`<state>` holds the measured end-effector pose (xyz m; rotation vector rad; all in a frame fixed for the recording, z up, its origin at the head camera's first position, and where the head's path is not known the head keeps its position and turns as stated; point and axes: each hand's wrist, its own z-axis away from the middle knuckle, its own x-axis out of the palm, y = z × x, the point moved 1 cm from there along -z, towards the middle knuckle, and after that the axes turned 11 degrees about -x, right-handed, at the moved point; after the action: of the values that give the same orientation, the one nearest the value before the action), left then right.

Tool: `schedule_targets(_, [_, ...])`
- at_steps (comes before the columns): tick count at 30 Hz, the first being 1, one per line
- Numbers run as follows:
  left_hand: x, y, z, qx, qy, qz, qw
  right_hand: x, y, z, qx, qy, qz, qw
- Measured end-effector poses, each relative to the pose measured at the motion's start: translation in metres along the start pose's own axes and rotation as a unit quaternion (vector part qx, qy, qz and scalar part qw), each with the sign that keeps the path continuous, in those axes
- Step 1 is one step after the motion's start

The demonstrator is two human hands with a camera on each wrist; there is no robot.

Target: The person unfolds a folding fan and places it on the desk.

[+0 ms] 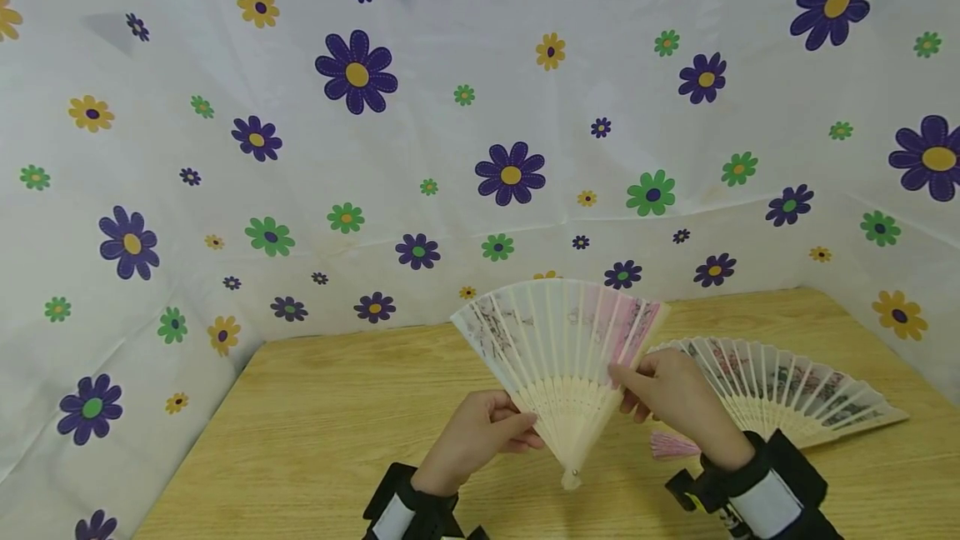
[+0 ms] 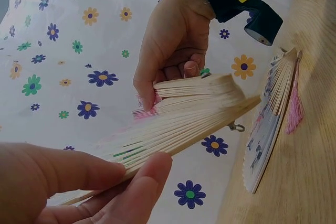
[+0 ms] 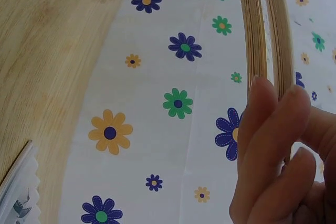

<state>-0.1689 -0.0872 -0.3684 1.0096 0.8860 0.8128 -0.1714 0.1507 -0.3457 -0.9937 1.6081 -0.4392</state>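
Note:
A pale folding fan (image 1: 555,340) with a pink side and a printed branch pattern stands spread in the air, its pivot end pointing down. My left hand (image 1: 480,436) pinches its left edge between thumb and fingers. On the opposite edge, the right hand (image 1: 675,394) holds the outer rib. The left wrist view shows the fan's ribs (image 2: 184,124) from the side, bunched in layers, with a small metal loop (image 2: 236,126) at the pivot. In the right wrist view, curled fingers (image 3: 273,145) hold two stacks of ribs (image 3: 278,30).
A second folding fan (image 1: 780,390) lies open on the wooden table (image 1: 315,423), behind the right forearm, with flower prints. Its pink tassel (image 1: 673,444) rests near the right wrist. A white cloth (image 1: 420,132) with printed flowers hangs behind and beside the table.

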Motion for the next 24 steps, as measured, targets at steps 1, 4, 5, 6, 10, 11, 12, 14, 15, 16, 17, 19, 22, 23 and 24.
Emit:
schedule_targets(1, [-0.0001,0.0001,-0.0001,0.000,0.000,0.000,1.0000,0.0000,-0.0002,-0.0001,0.001,0.000,0.001,1.0000])
schedule_targets(4, [0.0000,0.0005,0.0004,0.000,-0.001,0.001,1.0000,-0.0001,-0.0006,0.0000,0.001,0.004,0.003,1.0000])
schedule_targets(5, [0.0001,0.0007,0.0006,0.000,-0.001,0.001,1.0000,-0.0002,-0.0006,0.0000,0.001,0.005,0.004,1.0000])
schedule_targets(6, [0.0001,0.0009,0.0008,-0.001,0.000,0.001,1.0000,-0.0003,-0.0005,-0.0001,0.000,0.006,0.006,1.0000])
schedule_targets(10, [-0.0006,0.0020,0.0015,-0.001,0.004,0.003,1.0000,-0.0016,0.0003,-0.0004,0.004,0.008,0.011,0.9999])
schedule_targets(11, [-0.0009,0.0023,0.0016,0.000,0.006,0.003,1.0000,-0.0020,0.0004,-0.0005,0.006,0.008,0.013,0.9999])
schedule_targets(12, [-0.0012,0.0023,0.0017,0.002,0.008,0.004,1.0000,-0.0025,0.0005,-0.0005,0.007,0.009,0.014,0.9998])
schedule_targets(14, [-0.0015,0.0021,0.0016,0.005,0.011,0.004,0.9999,-0.0032,0.0004,-0.0005,0.012,0.009,0.015,0.9998])
schedule_targets(15, [-0.0016,0.0020,0.0014,0.006,0.012,0.005,0.9999,-0.0035,0.0003,-0.0005,0.013,0.009,0.015,0.9998])
schedule_targets(16, [-0.0015,0.0018,0.0013,0.006,0.012,0.005,0.9999,-0.0037,0.0002,-0.0005,0.014,0.010,0.015,0.9997])
schedule_targets(17, [-0.0014,0.0018,0.0013,0.007,0.012,0.004,0.9999,-0.0037,0.0002,-0.0004,0.014,0.010,0.015,0.9997])
schedule_targets(19, [-0.0011,0.0019,0.0012,0.006,0.012,0.004,0.9999,-0.0037,0.0006,-0.0005,0.014,0.010,0.014,0.9998])
schedule_targets(22, [-0.0010,0.0018,0.0014,0.004,0.013,0.005,0.9999,-0.0040,0.0013,-0.0009,0.014,0.009,0.010,0.9998])
schedule_targets(23, [-0.0011,0.0022,0.0015,0.004,0.014,0.006,0.9999,-0.0043,0.0015,-0.0010,0.014,0.009,0.008,0.9998])
schedule_targets(24, [-0.0012,0.0025,0.0017,0.004,0.015,0.008,0.9999,-0.0048,0.0015,-0.0010,0.014,0.008,0.008,0.9998])
